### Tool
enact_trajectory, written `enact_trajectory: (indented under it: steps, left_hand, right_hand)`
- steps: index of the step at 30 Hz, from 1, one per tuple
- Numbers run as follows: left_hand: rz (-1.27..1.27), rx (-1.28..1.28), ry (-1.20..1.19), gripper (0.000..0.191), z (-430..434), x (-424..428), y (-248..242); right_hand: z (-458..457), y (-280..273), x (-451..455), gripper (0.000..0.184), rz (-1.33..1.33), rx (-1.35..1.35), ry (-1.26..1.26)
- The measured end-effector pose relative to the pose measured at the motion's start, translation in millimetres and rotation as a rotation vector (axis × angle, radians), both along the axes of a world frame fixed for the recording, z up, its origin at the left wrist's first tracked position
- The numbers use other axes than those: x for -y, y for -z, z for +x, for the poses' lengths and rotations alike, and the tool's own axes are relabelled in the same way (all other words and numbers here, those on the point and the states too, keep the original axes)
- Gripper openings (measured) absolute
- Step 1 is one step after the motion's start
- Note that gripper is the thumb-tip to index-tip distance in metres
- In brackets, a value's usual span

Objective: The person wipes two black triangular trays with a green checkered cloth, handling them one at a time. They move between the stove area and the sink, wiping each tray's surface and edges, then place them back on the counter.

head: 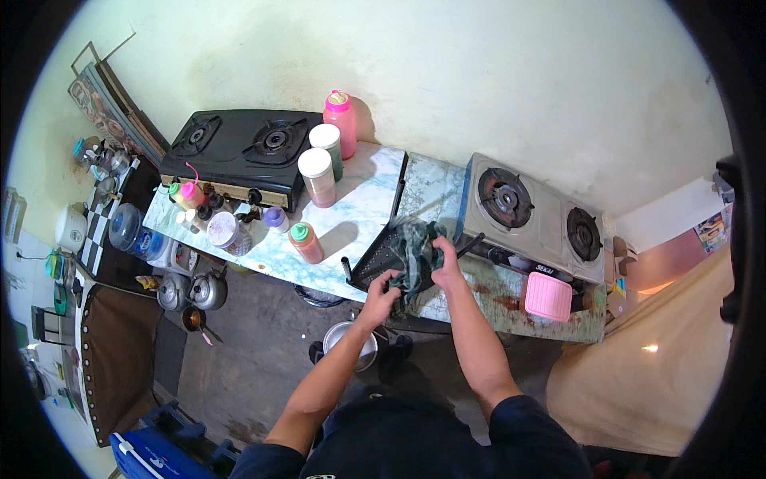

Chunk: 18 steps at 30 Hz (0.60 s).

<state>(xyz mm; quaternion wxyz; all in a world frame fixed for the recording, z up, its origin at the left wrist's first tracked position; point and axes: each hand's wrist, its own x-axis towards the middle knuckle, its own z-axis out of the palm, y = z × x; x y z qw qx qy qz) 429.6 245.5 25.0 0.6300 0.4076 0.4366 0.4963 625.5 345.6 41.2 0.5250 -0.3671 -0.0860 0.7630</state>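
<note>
A dark green and white patterned cloth (414,248) is bunched between my two hands. My left hand (380,297) pinches its lower left part near the counter's front edge. On the other side, my right hand (445,263) grips the cloth's right part. Beneath it sits a black perforated rack (372,258) with short posts, standing on the marble-patterned counter (359,218). The cloth and my hands hide much of the rack's right half.
Left are a black two-burner gas stove (236,141), lidded jars (317,179) and a squeeze bottle (306,242). Right are a silver two-burner stove (535,209) and a pink plastic lid (548,297). A metal pot (366,354) is on the floor below my left forearm.
</note>
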Motion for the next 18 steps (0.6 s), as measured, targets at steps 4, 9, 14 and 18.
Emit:
enact_trajectory:
  steps: [4,9,14,18]
  left_hand:
    - [-0.113,0.032,-0.009,0.031,-21,19,-17]
    - [-0.240,-0.124,-0.114,0.031,-33,22,-43]
    - [0.124,-0.278,-0.188,0.033,3,0,-64]
    - [0.123,-0.399,-0.077,0.032,25,-9,-82]
  right_hand:
    - [24,12,20,0.036,0.107,0.422,-0.156]
    - [36,35,55,0.050,0.095,0.740,-0.089]
    - [20,30,87,0.058,0.422,1.235,0.040]
    - [10,10,98,0.053,0.565,1.086,-0.090]
